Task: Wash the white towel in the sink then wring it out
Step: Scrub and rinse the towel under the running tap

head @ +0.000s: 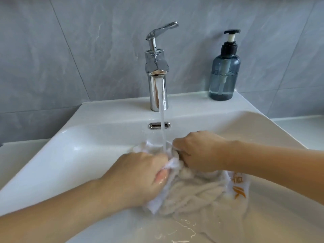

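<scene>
Right now my left hand (140, 174) and right hand (198, 151) both have their fingers clamped on bunched folds of the towel (192, 195), knuckles nearly touching under the stream from the tap (157, 74). The towel lies in the sink (73, 137), most of it spreading from the hands towards 5 o'clock, sunk in shallow, slightly cloudy water. As I judge it, the risk is splashing: with the water running straight onto the gathered cloth, a hard rub could throw spray over the rim and onto the bench. Left running, the water could also rise towards the overflow slot (159, 125) at 12 o'clock. The towel looks soaked, heavy and limp, creased in soft ridges, with a smooth white hem band bearing orange print (238, 190) at 3 o'clock.
</scene>
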Demonstrator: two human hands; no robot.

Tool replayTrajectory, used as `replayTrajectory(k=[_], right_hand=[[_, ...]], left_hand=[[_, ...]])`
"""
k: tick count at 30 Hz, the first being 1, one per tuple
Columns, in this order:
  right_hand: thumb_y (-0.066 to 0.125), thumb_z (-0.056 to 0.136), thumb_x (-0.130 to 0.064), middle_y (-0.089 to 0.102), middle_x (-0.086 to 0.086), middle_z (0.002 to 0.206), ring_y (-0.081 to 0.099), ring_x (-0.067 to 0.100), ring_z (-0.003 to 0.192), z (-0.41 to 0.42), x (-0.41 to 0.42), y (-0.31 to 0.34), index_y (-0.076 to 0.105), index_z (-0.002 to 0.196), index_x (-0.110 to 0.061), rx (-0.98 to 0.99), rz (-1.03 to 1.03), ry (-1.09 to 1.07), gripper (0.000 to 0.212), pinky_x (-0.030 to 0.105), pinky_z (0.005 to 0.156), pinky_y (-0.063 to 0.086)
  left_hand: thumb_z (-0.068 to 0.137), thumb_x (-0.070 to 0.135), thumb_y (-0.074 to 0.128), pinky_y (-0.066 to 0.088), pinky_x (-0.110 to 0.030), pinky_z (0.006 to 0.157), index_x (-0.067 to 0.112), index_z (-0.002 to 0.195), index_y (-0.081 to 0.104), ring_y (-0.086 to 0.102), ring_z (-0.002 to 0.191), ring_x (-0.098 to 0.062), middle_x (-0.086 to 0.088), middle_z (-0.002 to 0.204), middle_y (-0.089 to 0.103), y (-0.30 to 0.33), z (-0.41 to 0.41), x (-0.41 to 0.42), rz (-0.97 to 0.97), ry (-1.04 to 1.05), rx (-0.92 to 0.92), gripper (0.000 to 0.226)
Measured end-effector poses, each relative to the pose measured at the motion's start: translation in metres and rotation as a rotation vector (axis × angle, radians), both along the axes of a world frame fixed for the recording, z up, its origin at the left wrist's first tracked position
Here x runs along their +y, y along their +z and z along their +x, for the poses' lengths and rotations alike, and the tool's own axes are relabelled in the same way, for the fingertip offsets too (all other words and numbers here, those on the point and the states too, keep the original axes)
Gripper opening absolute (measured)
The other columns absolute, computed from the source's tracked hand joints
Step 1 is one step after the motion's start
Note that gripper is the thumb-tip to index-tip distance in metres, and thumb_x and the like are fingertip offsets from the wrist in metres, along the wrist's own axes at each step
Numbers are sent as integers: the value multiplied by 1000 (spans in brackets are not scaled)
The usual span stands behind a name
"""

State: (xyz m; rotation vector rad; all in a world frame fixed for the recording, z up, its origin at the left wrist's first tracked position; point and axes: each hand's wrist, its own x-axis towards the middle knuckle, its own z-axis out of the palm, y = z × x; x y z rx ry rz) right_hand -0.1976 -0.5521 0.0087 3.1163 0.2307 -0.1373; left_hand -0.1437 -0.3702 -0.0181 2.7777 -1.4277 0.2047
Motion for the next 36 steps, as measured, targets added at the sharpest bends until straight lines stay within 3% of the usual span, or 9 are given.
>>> replayTrajectory(k=[4,8,11,14,19,23,27,32,36], right_hand=[[36,101,-45,61,9,102,40,27,78,-5,7,-4,36,88,-26,14,20,60,23,32,68,30],[35,99,-34,62,8,105,45,29,79,-1,0,-2,36,91,-25,-46,-56,10,13,33,68,33],[35,99,-42,63,9,101,52,32,81,-3,4,-4,38,91,-25,-43,-31,112,20,34,69,37],[38,99,-37,63,7,104,43,27,78,2,-1,3,35,87,-27,-56,-31,-6,16,32,69,33],[35,101,-43,41,-3,71,44,30,75,0,-2,-5,34,80,-23,-52,25,34,29,32,65,29],[35,101,-38,55,1,84,45,29,77,3,-6,-3,36,79,-25,-50,17,-6,25,32,67,33],[35,102,-45,54,4,84,44,30,76,-3,-1,-8,36,83,-22,-73,58,70,29,33,67,32],[32,102,-37,63,7,106,49,29,82,13,-18,-11,39,93,-22,-70,-11,-31,19,33,71,33],[30,103,-47,62,6,96,49,30,82,6,-19,-4,39,88,-22,-82,-15,-65,30,34,71,32]], left_hand=[[99,41,29,40,-34,69,25,99,45,53,86,-31,-1,104,64,6,20,5,-36,201,-41,22],[92,43,27,30,-32,67,27,96,43,51,89,-25,4,95,58,1,-3,-2,17,-44,51,24],[99,40,31,40,-34,70,26,98,45,58,94,-30,0,102,64,9,27,9,-9,161,-31,20],[92,45,24,29,-33,66,26,88,40,56,88,-27,2,91,59,4,7,4,-33,-18,24,24],[100,39,33,34,-35,67,24,90,37,57,90,-32,-3,103,64,8,16,5,-29,166,-18,19],[98,36,35,37,-35,66,26,88,38,52,85,-26,5,91,55,1,0,0,-20,9,72,15],[100,38,33,31,-35,65,26,89,30,56,89,-31,-2,102,62,4,23,7,-17,127,-96,16],[80,23,46,33,-24,62,33,73,30,41,76,-13,14,80,46,-1,7,5,-155,-171,293,20],[67,22,42,42,-20,69,43,80,42,49,77,-6,17,89,46,10,44,21,-224,-81,421,25]])
